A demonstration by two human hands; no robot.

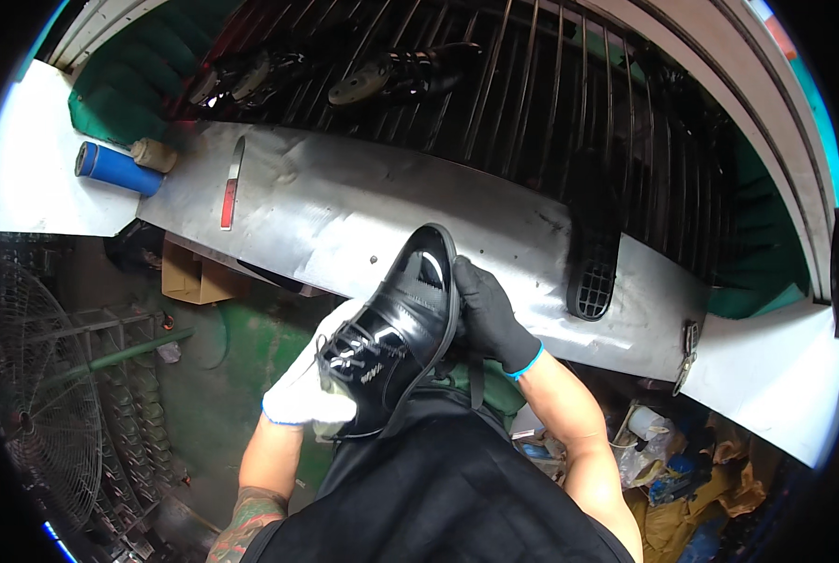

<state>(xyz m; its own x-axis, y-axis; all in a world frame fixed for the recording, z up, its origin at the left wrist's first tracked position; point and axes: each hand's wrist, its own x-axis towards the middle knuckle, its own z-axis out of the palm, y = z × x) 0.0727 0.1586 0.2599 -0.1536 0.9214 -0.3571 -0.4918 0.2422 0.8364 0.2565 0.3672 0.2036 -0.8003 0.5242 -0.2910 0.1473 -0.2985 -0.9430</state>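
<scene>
Head view: glossy black lace-up shoe (pixel 396 328), gloved hands.

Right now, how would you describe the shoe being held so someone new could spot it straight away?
Start at the long grey metal bench across the middle. Just below its near edge, over the dark apron, the left hand in a white glove and the right hand in a black glove hold the shoe. It is glossy black with laces, unlike the shoes on the rack behind the bench.
</scene>
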